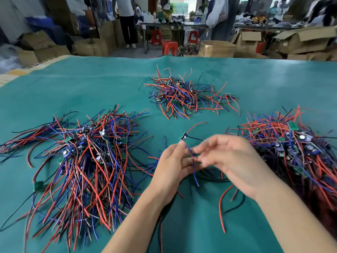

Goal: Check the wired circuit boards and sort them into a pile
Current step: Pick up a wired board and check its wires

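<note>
Circuit boards with trailing wires are what both hands are busy with at the near centre of the worktop (54, 84). One small board (183, 136) pokes up just beyond the left hand (172, 167), a red lead curling away from it to the far right and a black one running off to the right. The left hand's fingers (179, 148) curl round a bunch of leads, a blue wire (193, 167) among them hanging down across the palm. The right hand (231, 161) is blurred; its fingers (201, 149) seem to pinch at the same wires, though I cannot tell for certain.

As I see it, the danger is tangling: loose red and black leads lie under both wrists, and lifting the board away could drag neighbours along or tug a wire at its solder joint. Dropping it on the wrong heap would spoil the sorting as well.

Three heaps surround the hands: a large pile on the left (87, 157) with leads combed toward the near edge, a smaller tangled pile at the far centre (182, 95), and a dense pile on the right (299, 143) showing green boards and capacitors. Cardboard boxes (217, 48) and red stools (170, 47) stand beyond the worktop.
</note>
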### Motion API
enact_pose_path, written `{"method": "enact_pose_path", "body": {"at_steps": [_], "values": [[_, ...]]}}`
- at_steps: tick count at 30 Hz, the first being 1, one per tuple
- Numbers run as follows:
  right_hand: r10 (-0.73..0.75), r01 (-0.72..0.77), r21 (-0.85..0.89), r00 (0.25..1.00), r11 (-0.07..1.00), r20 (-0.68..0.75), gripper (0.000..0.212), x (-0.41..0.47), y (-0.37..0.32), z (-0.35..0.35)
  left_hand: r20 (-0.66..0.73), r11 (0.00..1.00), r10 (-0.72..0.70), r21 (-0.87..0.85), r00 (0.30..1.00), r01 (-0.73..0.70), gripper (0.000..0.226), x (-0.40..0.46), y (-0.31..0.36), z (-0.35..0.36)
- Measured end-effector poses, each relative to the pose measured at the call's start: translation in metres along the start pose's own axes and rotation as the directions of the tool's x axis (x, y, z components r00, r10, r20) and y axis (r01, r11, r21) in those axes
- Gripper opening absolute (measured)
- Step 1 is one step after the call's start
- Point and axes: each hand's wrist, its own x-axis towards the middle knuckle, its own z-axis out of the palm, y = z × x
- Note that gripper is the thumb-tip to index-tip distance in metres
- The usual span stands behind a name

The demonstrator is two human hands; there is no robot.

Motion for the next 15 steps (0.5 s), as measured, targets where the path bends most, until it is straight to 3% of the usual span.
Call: {"method": "enact_pose_path", "body": {"at_steps": [2,4,8,10,12,14,15], "values": [[0.034,-0.031,-0.027,0.993,0.999,0.114,0.026,-0.01,0.006,0.003,0.003,0.998,0.011,0.057,1.0,-0.011,0.033,-0.001,-0.001,-0.001],[0.049,-0.038,-0.075,0.989,0.996,0.139,0.021,-0.011,0.009,0.004,0.018,0.991,0.03,0.127,0.999,-0.032,0.035,-0.001,-0.002,-0.003],[-0.059,0.028,-0.28,0.993,0.96,-0.105,0.004,-0.004,0.018,-0.001,0.057,0.989,0.059,0.132,0.997,-0.067,0.028,0.0,-0.003,-0.005],[-0.151,0.042,-0.43,0.963,0.902,-0.223,0.016,0.0,0.025,-0.003,0.071,0.982,0.079,0.167,0.994,-0.09,0.027,-0.001,-0.003,-0.006],[-0.192,0.051,-0.497,0.952,0.866,-0.236,0.039,0.0,0.029,0.0,0.119,0.974,0.086,0.201,0.989,-0.109,0.028,-0.003,-0.002,-0.006],[-0.169,0.073,-0.381,0.959,0.922,-0.227,0.053,0.001,0.03,0.004,0.173,0.946,0.104,0.286,0.979,-0.152,0.036,-0.005,-0.002,-0.006],[-0.169,0.089,-0.316,0.958,0.944,-0.233,0.05,0.001,0.029,0.005,0.191,0.923,0.119,0.341,0.974,-0.179,0.038,-0.006,-0.003,-0.005]]}}
